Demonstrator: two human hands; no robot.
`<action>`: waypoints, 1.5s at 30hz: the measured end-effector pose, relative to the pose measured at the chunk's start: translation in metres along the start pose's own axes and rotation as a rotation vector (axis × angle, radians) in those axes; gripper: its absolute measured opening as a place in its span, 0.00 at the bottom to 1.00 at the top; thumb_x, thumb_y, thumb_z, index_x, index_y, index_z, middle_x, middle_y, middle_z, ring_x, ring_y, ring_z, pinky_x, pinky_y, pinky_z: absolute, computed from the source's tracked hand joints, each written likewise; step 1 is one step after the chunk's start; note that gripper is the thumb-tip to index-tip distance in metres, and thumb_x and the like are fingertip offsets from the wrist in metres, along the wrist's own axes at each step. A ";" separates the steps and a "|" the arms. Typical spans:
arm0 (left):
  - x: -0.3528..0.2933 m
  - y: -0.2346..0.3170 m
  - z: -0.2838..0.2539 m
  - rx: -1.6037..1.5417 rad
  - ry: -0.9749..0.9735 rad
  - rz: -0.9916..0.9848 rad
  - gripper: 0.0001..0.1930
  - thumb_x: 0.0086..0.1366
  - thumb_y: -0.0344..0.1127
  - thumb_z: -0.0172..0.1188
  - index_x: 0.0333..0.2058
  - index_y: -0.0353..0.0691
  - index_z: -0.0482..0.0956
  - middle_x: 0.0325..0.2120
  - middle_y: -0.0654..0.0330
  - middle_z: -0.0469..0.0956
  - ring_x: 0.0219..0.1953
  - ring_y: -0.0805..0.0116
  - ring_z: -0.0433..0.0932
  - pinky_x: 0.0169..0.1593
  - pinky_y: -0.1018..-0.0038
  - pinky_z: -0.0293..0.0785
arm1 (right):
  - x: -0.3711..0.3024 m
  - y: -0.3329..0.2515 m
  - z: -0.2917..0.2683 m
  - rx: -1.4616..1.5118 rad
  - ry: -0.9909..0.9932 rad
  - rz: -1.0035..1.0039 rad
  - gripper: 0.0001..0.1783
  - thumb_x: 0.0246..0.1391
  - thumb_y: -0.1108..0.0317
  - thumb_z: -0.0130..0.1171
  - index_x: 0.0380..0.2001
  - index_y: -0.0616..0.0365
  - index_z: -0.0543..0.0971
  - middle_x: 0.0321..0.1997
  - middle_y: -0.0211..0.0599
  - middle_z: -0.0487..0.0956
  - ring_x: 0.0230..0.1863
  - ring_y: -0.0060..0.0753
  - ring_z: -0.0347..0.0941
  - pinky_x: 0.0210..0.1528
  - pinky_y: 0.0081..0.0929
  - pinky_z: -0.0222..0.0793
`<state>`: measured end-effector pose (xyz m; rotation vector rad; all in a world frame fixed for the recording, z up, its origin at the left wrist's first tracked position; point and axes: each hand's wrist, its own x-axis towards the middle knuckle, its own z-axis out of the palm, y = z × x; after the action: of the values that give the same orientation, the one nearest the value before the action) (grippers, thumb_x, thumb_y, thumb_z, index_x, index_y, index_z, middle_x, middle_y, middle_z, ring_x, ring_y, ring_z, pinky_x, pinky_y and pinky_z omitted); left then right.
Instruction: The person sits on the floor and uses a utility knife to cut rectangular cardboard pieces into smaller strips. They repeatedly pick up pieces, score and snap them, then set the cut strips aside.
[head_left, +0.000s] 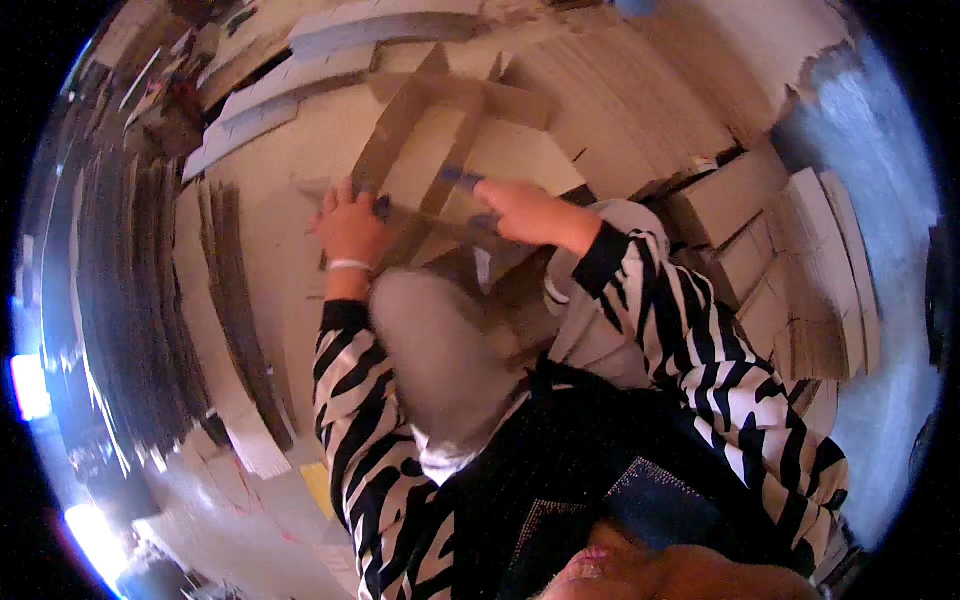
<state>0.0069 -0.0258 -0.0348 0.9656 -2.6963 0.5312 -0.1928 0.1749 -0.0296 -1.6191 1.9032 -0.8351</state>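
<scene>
A brown cardboard divider of crossed, slotted strips stands on a pale cardboard surface in front of my knees. My left hand is closed on the near left end of its nearest cross strip, thumb on the right. Farther right, my right hand grips the same divider near a lengthwise strip, its index finger stretched forward and thumb lower down. Dark blue coverings show on some of my fingertips. Motion blurs both hands, so the exact finger contact is hard to see.
Tall stacks of cardboard strips line the left side. More flat cardboard pieces lie at the far right, with further bundles beside my right arm. Pale strips are stacked at the far left. My bent knees are close below the divider.
</scene>
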 end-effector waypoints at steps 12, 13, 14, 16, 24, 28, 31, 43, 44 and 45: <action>0.042 -0.028 0.035 -0.137 -0.376 -0.305 0.19 0.52 0.39 0.55 0.44 0.43 0.74 0.35 0.49 0.79 0.40 0.47 0.78 0.41 0.54 0.73 | -0.054 0.153 -0.075 -0.598 0.799 0.204 0.15 0.41 0.68 0.59 0.37 0.55 0.75 0.45 0.47 0.74 0.48 0.56 0.68 0.46 0.44 0.64; 0.040 -0.035 0.039 -0.151 -0.365 -0.314 0.18 0.52 0.39 0.55 0.42 0.42 0.74 0.35 0.48 0.79 0.40 0.46 0.78 0.41 0.54 0.73 | -0.048 0.142 -0.086 -0.512 0.770 0.192 0.15 0.44 0.67 0.59 0.38 0.56 0.74 0.45 0.49 0.74 0.46 0.56 0.69 0.45 0.42 0.65; 0.035 -0.039 0.040 -0.169 -0.357 -0.326 0.17 0.52 0.39 0.55 0.41 0.41 0.75 0.36 0.47 0.79 0.40 0.46 0.77 0.41 0.54 0.73 | -0.040 0.120 -0.098 -0.428 0.737 0.179 0.15 0.47 0.67 0.59 0.39 0.58 0.74 0.46 0.50 0.74 0.44 0.56 0.70 0.44 0.40 0.66; 0.027 -0.049 0.049 -0.202 -0.335 -0.322 0.15 0.52 0.38 0.55 0.38 0.40 0.76 0.36 0.46 0.79 0.40 0.45 0.77 0.41 0.54 0.73 | -0.018 0.081 -0.101 -0.259 0.664 0.115 0.15 0.50 0.66 0.59 0.40 0.60 0.73 0.44 0.53 0.75 0.42 0.56 0.71 0.42 0.39 0.67; 0.025 -0.037 0.033 -0.258 -0.365 -0.348 0.13 0.53 0.35 0.52 0.38 0.44 0.76 0.36 0.49 0.79 0.40 0.46 0.77 0.43 0.55 0.73 | 0.070 0.022 -0.046 0.047 0.254 -0.157 0.17 0.47 0.69 0.58 0.41 0.63 0.71 0.38 0.56 0.74 0.41 0.57 0.70 0.41 0.40 0.67; 0.037 -0.014 0.017 -0.329 -0.376 -0.395 0.13 0.53 0.35 0.52 0.39 0.44 0.76 0.37 0.48 0.79 0.41 0.45 0.77 0.42 0.54 0.74 | 0.046 0.044 -0.074 -0.136 0.317 -0.029 0.16 0.43 0.74 0.56 0.40 0.61 0.71 0.37 0.53 0.75 0.40 0.59 0.70 0.39 0.42 0.67; 0.029 -0.020 0.021 -0.299 -0.413 -0.415 0.13 0.54 0.35 0.52 0.39 0.45 0.75 0.37 0.47 0.79 0.41 0.44 0.77 0.42 0.53 0.73 | 0.046 0.027 -0.056 -0.247 0.270 -0.101 0.16 0.41 0.76 0.54 0.38 0.58 0.72 0.34 0.51 0.76 0.38 0.58 0.71 0.37 0.46 0.67; 0.023 -0.033 0.019 -0.291 -0.129 -0.348 0.13 0.54 0.36 0.52 0.38 0.40 0.77 0.35 0.47 0.79 0.39 0.43 0.77 0.42 0.51 0.73 | 0.048 0.025 -0.009 -0.475 0.310 -0.155 0.13 0.42 0.74 0.53 0.35 0.52 0.76 0.31 0.46 0.77 0.36 0.53 0.74 0.36 0.49 0.68; 0.021 -0.034 0.023 -0.330 0.072 -0.345 0.14 0.54 0.36 0.52 0.39 0.40 0.77 0.35 0.47 0.79 0.39 0.43 0.77 0.41 0.51 0.73 | 0.043 0.027 -0.019 -0.457 0.401 -0.181 0.13 0.41 0.74 0.52 0.34 0.53 0.76 0.30 0.46 0.77 0.35 0.53 0.74 0.35 0.49 0.68; 0.016 -0.044 0.022 -0.354 0.272 -0.343 0.15 0.54 0.36 0.52 0.41 0.40 0.77 0.36 0.47 0.79 0.38 0.43 0.77 0.41 0.51 0.73 | 0.045 0.033 -0.029 -0.514 0.554 -0.153 0.12 0.42 0.74 0.52 0.33 0.54 0.76 0.31 0.46 0.77 0.36 0.54 0.74 0.36 0.49 0.68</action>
<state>0.0213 -0.0760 -0.0384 1.1233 -2.2173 0.1012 -0.2431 0.1374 -0.0330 -2.0000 2.5650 -0.9885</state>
